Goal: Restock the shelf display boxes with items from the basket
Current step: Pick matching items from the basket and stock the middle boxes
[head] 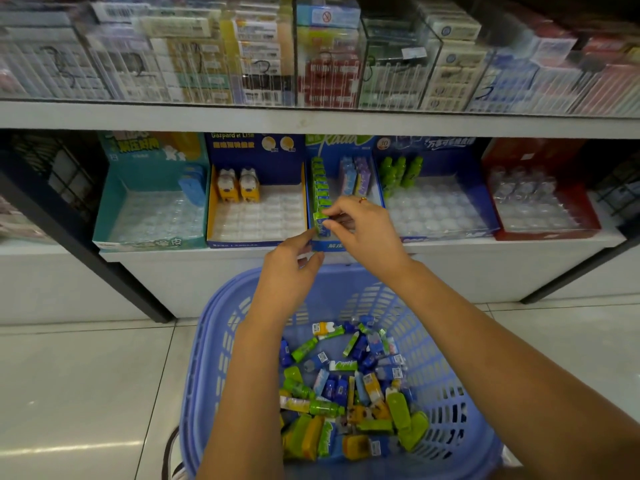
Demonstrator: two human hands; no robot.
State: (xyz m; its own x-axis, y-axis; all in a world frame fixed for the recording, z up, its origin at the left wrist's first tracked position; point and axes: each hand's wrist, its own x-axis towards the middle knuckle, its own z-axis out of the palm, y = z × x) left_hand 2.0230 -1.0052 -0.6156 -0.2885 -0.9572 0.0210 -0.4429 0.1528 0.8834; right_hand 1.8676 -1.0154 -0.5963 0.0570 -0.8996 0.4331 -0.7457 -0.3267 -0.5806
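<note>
A blue plastic basket [207, 358] on the floor holds several small green, blue and yellow packets [346, 386]. On the lower shelf stand display boxes. In the middle blue box [346, 147] a row of green packets [320, 188] runs along its left wall. My right hand [360, 226] pinches a green-and-blue packet [320, 223] at the front end of that row. My left hand [287, 268] hovers just below and left of it, fingers loosely apart, holding nothing.
Left of the blue box are a teal box [152, 216] and a yellow-sided box [256, 216] with two bear items; right are a blue box [436, 209] with green bottles and a red box [540, 202]. Glass-fronted shelf [311, 116] above.
</note>
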